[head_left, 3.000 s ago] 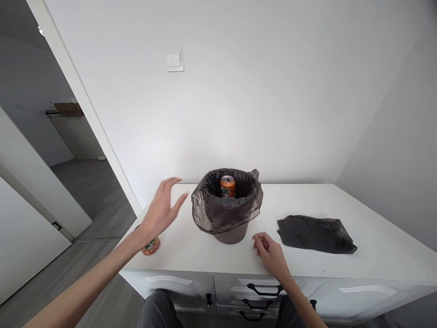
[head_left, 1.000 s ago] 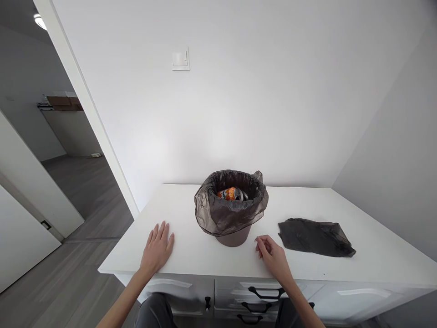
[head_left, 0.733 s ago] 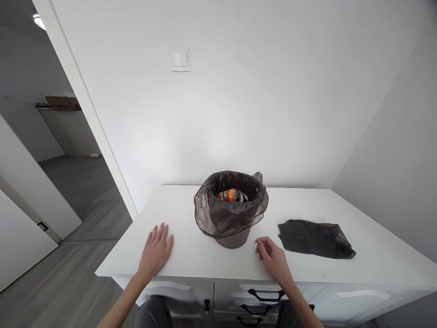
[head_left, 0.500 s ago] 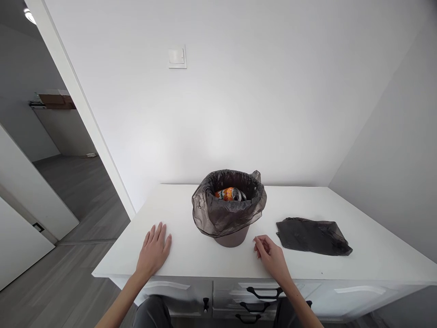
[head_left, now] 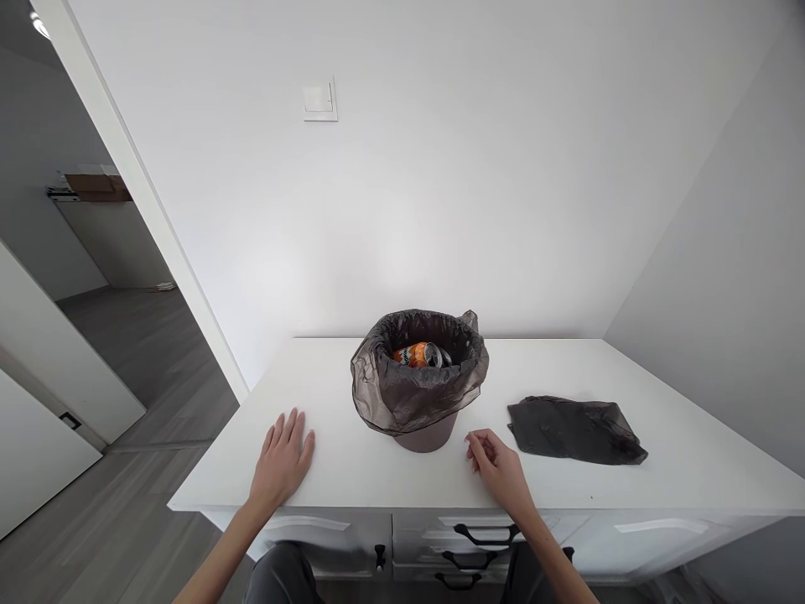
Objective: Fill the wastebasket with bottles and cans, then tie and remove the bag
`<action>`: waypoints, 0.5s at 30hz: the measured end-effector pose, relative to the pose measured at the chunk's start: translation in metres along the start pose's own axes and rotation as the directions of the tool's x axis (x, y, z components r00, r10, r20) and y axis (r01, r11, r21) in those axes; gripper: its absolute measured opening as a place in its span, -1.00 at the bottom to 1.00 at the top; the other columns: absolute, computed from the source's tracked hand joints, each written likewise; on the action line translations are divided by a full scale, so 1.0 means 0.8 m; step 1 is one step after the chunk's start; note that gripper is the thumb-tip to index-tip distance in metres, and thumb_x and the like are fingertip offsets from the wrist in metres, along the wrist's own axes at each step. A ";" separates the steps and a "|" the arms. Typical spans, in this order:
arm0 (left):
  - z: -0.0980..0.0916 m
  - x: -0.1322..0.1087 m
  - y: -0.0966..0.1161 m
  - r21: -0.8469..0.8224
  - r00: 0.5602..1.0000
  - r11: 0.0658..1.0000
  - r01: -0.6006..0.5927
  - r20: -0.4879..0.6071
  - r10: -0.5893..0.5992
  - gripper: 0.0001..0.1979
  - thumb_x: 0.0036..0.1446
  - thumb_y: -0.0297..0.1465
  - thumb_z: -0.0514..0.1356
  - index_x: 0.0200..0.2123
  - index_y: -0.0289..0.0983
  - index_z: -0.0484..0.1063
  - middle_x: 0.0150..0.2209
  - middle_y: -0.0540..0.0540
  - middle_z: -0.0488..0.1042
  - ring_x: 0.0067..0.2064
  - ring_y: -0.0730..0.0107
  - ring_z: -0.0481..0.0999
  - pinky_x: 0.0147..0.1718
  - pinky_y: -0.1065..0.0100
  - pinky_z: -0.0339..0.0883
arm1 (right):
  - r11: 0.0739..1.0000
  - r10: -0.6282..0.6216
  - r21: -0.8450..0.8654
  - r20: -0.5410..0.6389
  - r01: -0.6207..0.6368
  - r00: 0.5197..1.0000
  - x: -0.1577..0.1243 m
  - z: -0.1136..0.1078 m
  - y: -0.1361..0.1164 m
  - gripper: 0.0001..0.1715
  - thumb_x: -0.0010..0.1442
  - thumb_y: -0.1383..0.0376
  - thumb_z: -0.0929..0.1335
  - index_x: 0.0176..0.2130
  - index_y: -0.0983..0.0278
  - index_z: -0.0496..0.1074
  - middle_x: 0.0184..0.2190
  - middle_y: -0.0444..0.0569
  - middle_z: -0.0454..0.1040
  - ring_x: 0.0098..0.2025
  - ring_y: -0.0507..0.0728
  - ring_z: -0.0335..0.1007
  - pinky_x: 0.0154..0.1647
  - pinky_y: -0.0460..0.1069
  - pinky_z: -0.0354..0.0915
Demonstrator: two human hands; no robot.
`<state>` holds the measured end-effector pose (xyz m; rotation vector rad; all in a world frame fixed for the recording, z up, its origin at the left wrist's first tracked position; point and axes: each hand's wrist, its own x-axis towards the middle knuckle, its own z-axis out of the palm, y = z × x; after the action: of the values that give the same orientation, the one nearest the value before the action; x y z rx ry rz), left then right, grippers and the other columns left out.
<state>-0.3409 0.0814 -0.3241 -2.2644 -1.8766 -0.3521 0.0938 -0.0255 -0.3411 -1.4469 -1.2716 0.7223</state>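
Observation:
A small brown trash bin [head_left: 426, 439] stands on the white cabinet top, lined with a dark translucent trash bag [head_left: 415, 403] folded out over its rim. Inside the bag lies an orange drink can [head_left: 413, 355], with another can's silver end partly hidden beside it. My left hand [head_left: 281, 460] rests flat on the top, left of the bin, fingers stretched out. Right of the bin, my right hand [head_left: 495, 466] lies on the surface with its fingers curled in; I see nothing in them. Beyond it lies a folded dark trash bag [head_left: 575, 430], apart from the hand.
The white cabinet [head_left: 352, 482] has black handles [head_left: 485, 534] on its front, close to my knees. A wall with a light switch [head_left: 320, 99] rises behind it. On the left, a doorway opens onto a grey floor [head_left: 169, 352].
The view has shifted very slightly. Both hands, the bin and the bags stay where they were.

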 end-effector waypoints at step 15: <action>0.001 -0.001 0.000 -0.006 1.000 1.000 -0.003 -0.017 0.003 -0.29 0.42 -0.11 -0.12 0.44 -0.43 0.20 0.48 -0.24 0.14 0.51 -0.10 0.06 0.44 -0.09 0.04 | 1.000 -0.008 -0.015 -0.018 0.008 1.000 -0.001 0.000 -0.005 -0.41 0.33 -0.24 0.27 -0.24 0.19 0.46 -0.47 -0.05 0.54 -0.48 0.14 0.43 -0.36 0.01 0.32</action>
<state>-0.3410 0.0811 -0.3247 -2.2602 -1.8668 -0.3751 0.0921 -0.0263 -0.3378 -1.4570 -1.2711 0.6945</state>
